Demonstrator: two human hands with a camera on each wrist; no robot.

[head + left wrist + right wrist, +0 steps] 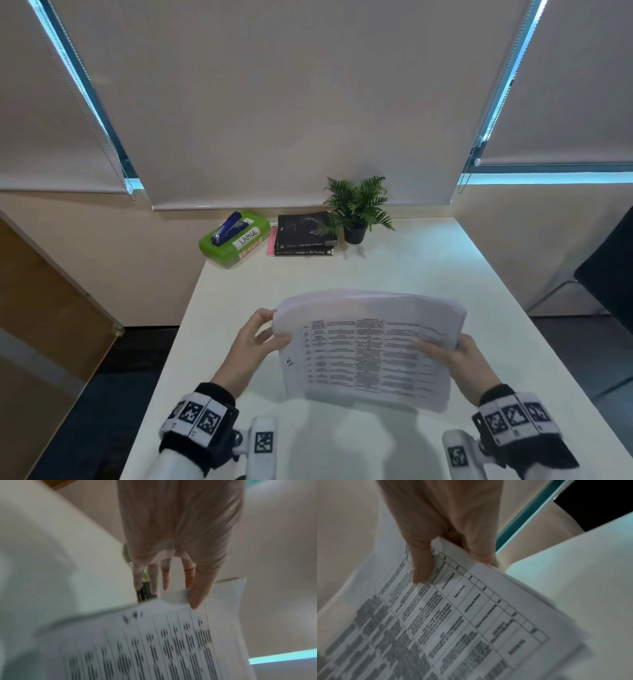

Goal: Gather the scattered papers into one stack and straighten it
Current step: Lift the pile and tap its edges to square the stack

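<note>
A stack of printed papers [370, 346] with a table of text on its top sheet hangs tilted above the white table [376, 270]. My left hand [274, 329] holds its left edge, thumb on the front and fingers behind the top corner. My right hand [445, 349] grips the right edge. In the left wrist view my left hand [176, 592] has its thumb on the sheet [154, 642], with the fingers [165, 577] reaching past the paper's edge. The right wrist view shows my right hand [453, 569] pinching the stack [453, 615], thumb on top. The sheets' edges look uneven.
At the table's far end stand a green box [234, 250] with a blue stapler [227, 228] on it, two dark books [305, 234] and a small potted plant [358, 209]. A dark chair [609, 274] is to the right. Roller blinds cover the windows behind.
</note>
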